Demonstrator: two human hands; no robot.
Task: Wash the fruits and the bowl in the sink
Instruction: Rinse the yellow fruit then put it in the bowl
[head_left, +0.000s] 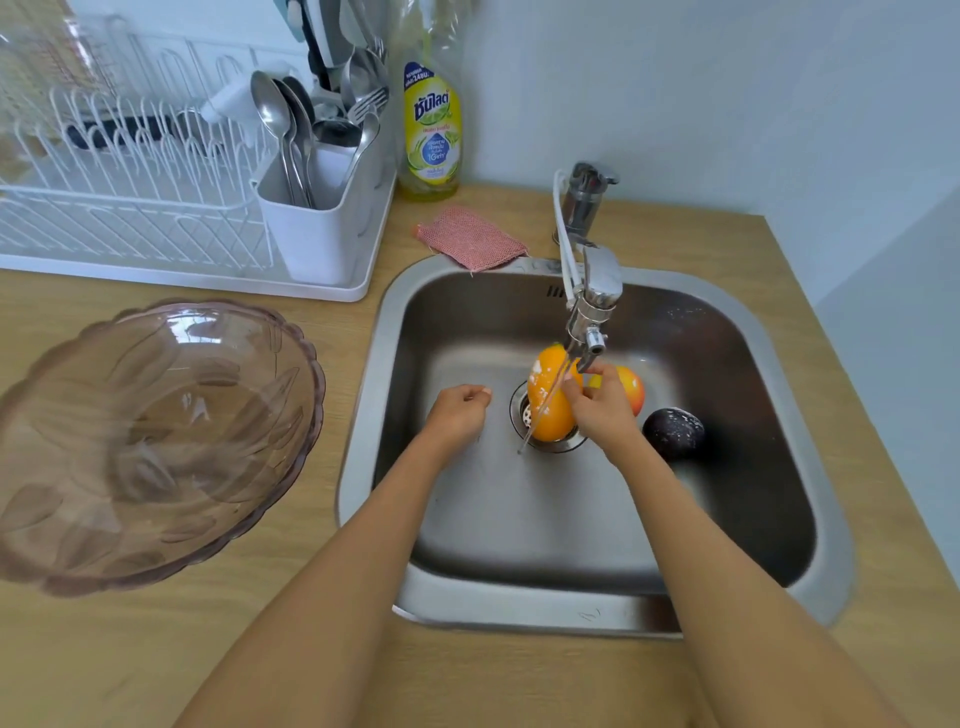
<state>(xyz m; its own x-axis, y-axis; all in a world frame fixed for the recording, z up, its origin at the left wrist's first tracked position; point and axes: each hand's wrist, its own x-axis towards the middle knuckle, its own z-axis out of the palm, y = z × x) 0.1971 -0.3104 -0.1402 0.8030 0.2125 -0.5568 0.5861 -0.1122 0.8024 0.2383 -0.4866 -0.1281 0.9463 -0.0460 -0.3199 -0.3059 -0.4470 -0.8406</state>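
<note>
Dish soap bottle (430, 136), Thai brand lettering (partly legible)

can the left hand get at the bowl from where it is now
Probably yes. The left hand is in the sink, curled and holding nothing, and the bowl sits on the counter just left of the sink with nothing between them.

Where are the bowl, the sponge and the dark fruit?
bowl (291, 332): head view, on its scalloped far rim.
sponge (470, 239): head view, middle of the pink mesh.
dark fruit (674, 431): head view, centre of its top.
</note>
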